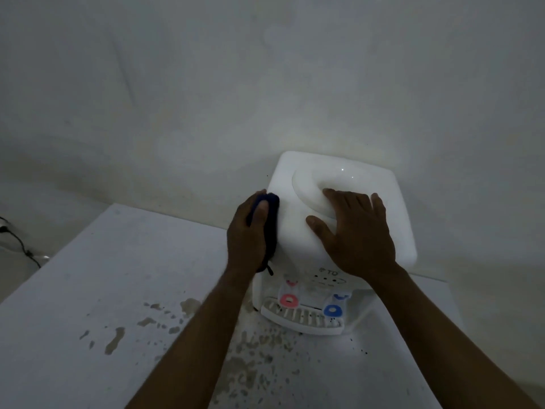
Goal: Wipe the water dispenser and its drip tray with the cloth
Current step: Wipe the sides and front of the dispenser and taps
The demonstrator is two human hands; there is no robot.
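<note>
A white tabletop water dispenser (380,184) stands against the wall, its round bottle well on top. My left hand (246,234) holds a dark blue cloth (270,225) pressed against the dispenser's left side. Flat on the top lies my right hand (354,231), fingers spread, reaching over the rim of the well. At the front are a red tap (289,299) and a blue tap (332,309) above the white slotted drip tray (298,320).
The dispenser sits on a white table (103,290) with brownish stains and specks in front of the tray. A dark cable (20,243) hangs at the far left, beyond the table edge. A plain wall stands close behind.
</note>
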